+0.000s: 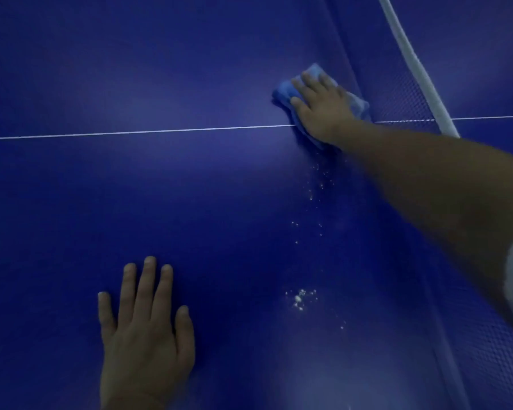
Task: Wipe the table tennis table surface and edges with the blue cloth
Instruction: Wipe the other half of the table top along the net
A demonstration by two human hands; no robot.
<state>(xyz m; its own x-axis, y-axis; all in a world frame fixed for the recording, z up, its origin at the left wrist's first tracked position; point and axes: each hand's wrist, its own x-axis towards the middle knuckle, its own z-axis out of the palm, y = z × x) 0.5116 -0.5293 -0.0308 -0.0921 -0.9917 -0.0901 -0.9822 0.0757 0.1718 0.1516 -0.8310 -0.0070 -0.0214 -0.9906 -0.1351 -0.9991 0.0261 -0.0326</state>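
Note:
The dark blue table tennis table (131, 187) fills the view, with a thin white centre line (131, 133) running across it. My right hand (320, 108) reaches far out and presses flat, fingers straight, on the light blue cloth (283, 91), which lies bunched on the surface close to the net and over the white line. My left hand (144, 332) rests flat on the table near me, fingers spread, holding nothing. White crumbs (299, 298) lie scattered on the surface in a trail from the cloth toward me.
The net (403, 96) with its white top band (412, 60) runs diagonally along the right side, just beyond the cloth. More of the blue table surface lies behind the net.

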